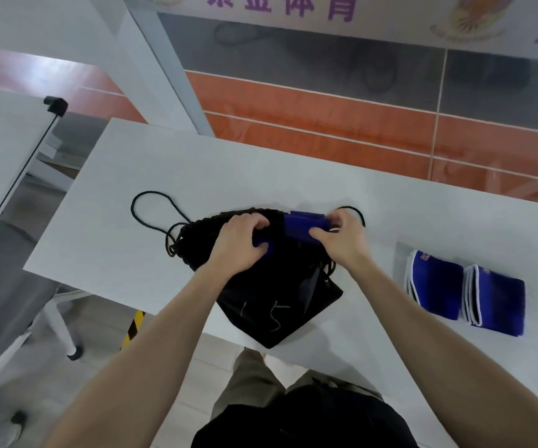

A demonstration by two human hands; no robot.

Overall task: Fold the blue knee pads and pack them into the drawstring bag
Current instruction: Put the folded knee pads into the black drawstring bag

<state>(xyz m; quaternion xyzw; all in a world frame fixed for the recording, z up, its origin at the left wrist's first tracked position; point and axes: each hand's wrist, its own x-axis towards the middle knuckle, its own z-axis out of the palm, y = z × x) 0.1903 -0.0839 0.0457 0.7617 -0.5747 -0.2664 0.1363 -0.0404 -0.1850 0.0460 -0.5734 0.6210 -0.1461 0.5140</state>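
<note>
A white table (132, 189) stood over orange and grey floor tiles (326, 124), with a banner of purple characters along the top of the frame. At the centre of the frame lay the black drawstring bag (261, 292), and at its gathered mouth sat the blue knee pad (300, 223), partly tucked in. The right hand (342, 240) pinched the pad's right end between thumb and curled fingers. The left hand (241, 237) had its fingers curled over the bag's rim; a scrap of blue showed under it, but I could not tell whether it gripped the pad too.

To my eye the pad could jam: it lay crosswise, and the puckered rim might catch its end or let the fold spring open. The bag's lower corner hung past the near table edge, so a hard push might drag it off.

The pad's long axis ran left to right, rising slightly toward the right, along the mouth. The bag ran top to bottom of the frame, mouth toward the top.

A cord loop (138, 202) trailed to the upper left. Two folded knee pads (436, 286) waited at the right of the frame, and a grey chair (9, 302) stood at the lower left
</note>
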